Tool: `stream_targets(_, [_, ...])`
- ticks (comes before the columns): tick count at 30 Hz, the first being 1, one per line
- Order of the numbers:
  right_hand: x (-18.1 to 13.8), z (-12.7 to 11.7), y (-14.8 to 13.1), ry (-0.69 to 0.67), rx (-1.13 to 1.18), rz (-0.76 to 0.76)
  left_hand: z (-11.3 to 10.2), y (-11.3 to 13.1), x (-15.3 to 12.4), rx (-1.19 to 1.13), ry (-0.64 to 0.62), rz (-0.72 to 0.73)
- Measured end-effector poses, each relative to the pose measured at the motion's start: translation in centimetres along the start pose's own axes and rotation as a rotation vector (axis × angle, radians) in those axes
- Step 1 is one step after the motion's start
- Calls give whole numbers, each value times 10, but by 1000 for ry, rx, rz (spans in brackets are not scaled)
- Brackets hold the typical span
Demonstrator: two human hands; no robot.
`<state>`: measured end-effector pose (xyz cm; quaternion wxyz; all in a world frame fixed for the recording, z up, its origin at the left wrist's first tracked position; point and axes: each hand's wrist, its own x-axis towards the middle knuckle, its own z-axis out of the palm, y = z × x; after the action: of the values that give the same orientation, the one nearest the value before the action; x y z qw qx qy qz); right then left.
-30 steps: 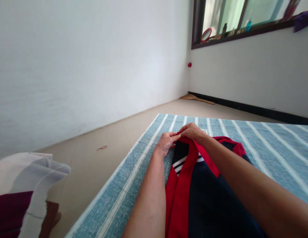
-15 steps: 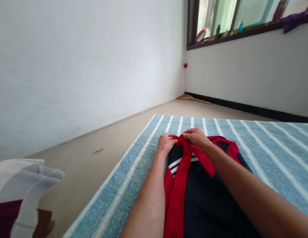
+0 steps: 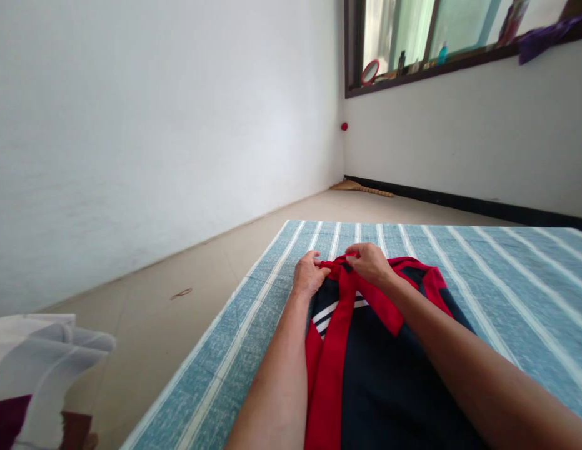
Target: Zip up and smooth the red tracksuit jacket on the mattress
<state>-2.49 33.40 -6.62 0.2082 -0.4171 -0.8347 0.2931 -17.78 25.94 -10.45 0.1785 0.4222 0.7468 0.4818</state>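
A navy-and-red garment point(image 3: 389, 381), by its look a jacket, lies on a blue bedspread with white stripes point(image 3: 253, 337). It has a long red band down the middle and slanted white stripes near its far end. My left hand point(image 3: 309, 274) pinches the red edge at the far left corner between thumb and fingers. Just to the right, my right hand point(image 3: 369, 261) is closed on the same red edge, its fingertips partly hidden by the hand itself. My right forearm crosses over the garment and covers part of it.
White and purple cloth point(image 3: 51, 350) hangs at the lower left, beside the bedspread's edge. A thin loop point(image 3: 181, 294) lies on the tiled floor point(image 3: 145, 350). In the far corner rests a broom point(image 3: 361, 187). A red-rimmed mirror point(image 3: 370, 72) and bottles stand on the window sill.
The view has shifted slightly, so the scene sits a little further left. My right hand has lifted the red edge slightly, opening a dark gap there. Both hands keep their grip.
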Motion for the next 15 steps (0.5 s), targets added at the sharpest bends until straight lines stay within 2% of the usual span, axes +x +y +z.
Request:
stream_targets(2, [9, 1, 0, 40, -220, -157, 0, -1, 0, -45, -3, -7])
stream_targets(4, [18, 3, -1, -15, -335, -298, -1, -1, 1, -80, -7, -8])
stream_targets(5, [22, 4, -2, -64, -361, -321, -1, -2, 0, -91, -8, -6])
stream_targets(9, [32, 7, -2, -198, -382, -200, -2, -3, 0, -121, -8, -14])
stream_targets(15, [29, 11, 0, -47, -409, -131, -2, -2, -1, -117, -6, -11])
